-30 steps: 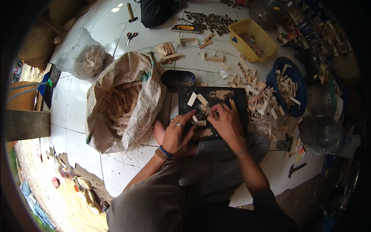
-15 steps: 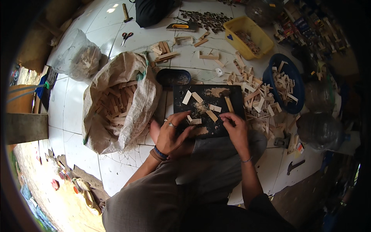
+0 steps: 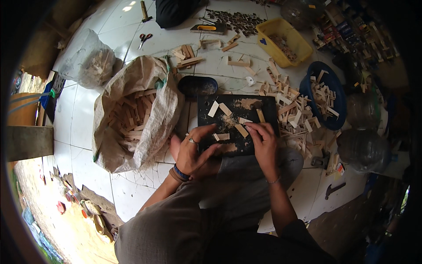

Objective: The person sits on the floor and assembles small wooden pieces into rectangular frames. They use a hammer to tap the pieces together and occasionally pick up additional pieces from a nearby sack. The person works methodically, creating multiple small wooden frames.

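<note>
A black board (image 3: 211, 145) lies in front of my crossed legs, carrying several small pale wooden pieces and sawdust. My right hand (image 3: 264, 143) is over its right side, fingertips pinched at the end of a small wooden piece (image 3: 244, 120), partly hidden by them. Just below lies another wooden piece (image 3: 241, 130). My left hand (image 3: 192, 152), with a ring and wrist bands, is at the board's left edge. Its thumb and fingers are apart and hold nothing, near a short wooden piece (image 3: 223, 137). A hammer (image 3: 260, 113) rests on the board, behind my right hand.
To the left stands a woven sack (image 3: 162, 127) of wooden strips. A dark oval tray (image 3: 198, 87) lies beyond the board. Loose wooden pieces (image 3: 290, 105) are heaped at right, beside a blue basin (image 3: 329, 124) and a yellow tub (image 3: 261, 37). Another hammer (image 3: 335, 189) lies at lower right.
My right hand has moved forward and left onto the small wooden piece, which now looks tilted and shifted slightly. My left hand's fingers have spread a little from the short piece.
</note>
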`<state>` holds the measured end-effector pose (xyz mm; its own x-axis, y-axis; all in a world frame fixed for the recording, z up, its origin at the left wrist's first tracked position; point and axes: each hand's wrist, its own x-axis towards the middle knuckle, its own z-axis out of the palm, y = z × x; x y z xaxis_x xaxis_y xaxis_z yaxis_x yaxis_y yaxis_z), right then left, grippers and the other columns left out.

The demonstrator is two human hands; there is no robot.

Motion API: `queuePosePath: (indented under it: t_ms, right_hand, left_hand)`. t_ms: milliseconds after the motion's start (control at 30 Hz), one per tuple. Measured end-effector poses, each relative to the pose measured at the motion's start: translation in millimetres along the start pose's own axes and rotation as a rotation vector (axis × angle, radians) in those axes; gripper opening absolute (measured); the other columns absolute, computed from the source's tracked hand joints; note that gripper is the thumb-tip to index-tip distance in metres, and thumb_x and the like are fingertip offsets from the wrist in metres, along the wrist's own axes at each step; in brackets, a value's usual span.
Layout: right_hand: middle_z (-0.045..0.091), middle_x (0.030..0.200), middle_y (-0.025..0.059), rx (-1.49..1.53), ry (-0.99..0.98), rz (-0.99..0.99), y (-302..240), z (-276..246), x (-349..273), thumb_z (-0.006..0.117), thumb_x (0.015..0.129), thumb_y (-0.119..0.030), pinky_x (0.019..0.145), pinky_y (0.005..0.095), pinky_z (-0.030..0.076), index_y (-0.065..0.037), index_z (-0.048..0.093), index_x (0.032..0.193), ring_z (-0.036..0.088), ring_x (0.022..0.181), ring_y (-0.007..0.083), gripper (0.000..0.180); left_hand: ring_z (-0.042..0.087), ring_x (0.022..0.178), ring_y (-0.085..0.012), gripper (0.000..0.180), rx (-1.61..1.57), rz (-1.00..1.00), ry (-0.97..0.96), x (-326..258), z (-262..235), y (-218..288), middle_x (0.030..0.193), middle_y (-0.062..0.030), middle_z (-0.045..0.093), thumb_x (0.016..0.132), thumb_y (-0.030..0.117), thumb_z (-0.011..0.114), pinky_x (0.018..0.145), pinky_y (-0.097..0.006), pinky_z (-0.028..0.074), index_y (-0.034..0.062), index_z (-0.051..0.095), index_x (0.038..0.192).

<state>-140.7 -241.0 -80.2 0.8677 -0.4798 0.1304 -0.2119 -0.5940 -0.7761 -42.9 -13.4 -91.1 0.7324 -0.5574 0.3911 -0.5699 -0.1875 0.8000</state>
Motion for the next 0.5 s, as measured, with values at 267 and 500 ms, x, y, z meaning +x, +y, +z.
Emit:
queuePosePath:
  t_ms: [267,500]
  right_hand:
    - [0.074,0.099,0.0118,0.124,0.025,0.204,2.7,27.2,5.3,0.067,0.1,-0.015,0.077,0.0344,0.054,-0.002,0.072,0.109,0.071,0.087,0.0232,0.016]
    - [0.071,0.097,0.0114,0.112,0.07,0.062,16.7,35.6,8.9,0.069,0.098,-0.014,0.078,0.0374,0.053,-0.002,0.069,0.103,0.069,0.088,0.0272,0.013]
  left_hand:
    - [0.067,0.115,-0.0265,0.063,-0.118,-0.052,-0.09,-3.8,2.5,-6.0,0.13,-0.0133,0.066,0.084,0.011,0.084,0.093,-0.037,0.053,0.003,0.055,0.14]
    - [0.063,0.122,-0.0309,0.068,-0.105,-0.119,-0.169,-6.3,4.5,-15.2,0.137,-0.0157,0.062,0.084,0.01,0.082,0.1,-0.04,0.052,0.0036,0.051,0.144]
